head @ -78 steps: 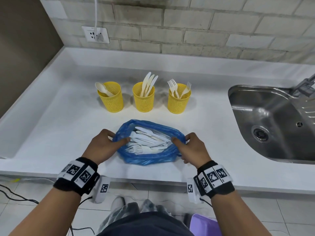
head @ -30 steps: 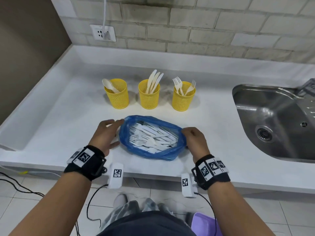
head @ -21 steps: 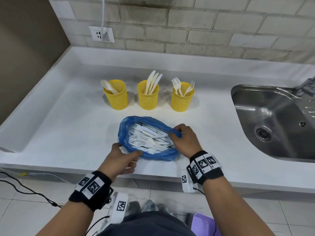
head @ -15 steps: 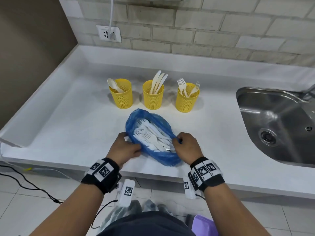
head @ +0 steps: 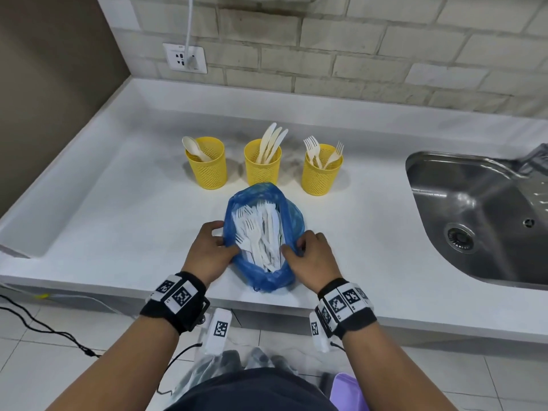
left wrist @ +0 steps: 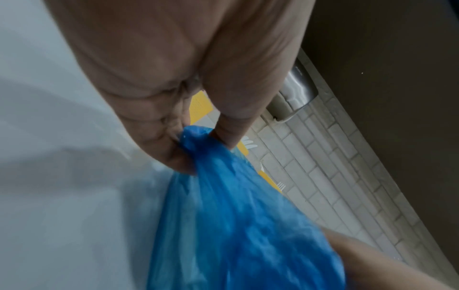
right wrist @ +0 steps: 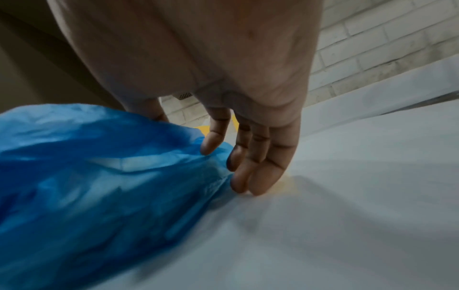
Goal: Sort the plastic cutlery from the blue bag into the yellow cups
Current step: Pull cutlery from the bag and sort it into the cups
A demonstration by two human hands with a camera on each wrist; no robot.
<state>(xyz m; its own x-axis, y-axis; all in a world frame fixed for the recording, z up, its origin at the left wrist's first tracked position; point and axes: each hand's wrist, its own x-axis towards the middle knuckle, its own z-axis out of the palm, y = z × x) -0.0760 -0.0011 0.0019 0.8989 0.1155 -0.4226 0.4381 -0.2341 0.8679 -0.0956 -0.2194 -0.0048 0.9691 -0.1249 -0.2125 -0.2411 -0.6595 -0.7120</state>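
Low in the head view, the blue bag (head: 292,221) lies open on the white tabletop (head: 118,221), white cutlery (head: 261,232) piled inside, its lower layers hidden. The left hand (head: 209,250) pinches the bag's rim in its grip; the right hand (head: 315,261) holds the opposite rim, thumb inside, fingers loosely against the plastic. Both wrist views are blurred. Higher up stand three yellow cups (head: 262,166); a sink (head: 480,221) is cut off at the right edge.

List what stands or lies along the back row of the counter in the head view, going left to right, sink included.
Yellow cup with a spoon → yellow cup with knives → yellow cup with forks → steel sink.
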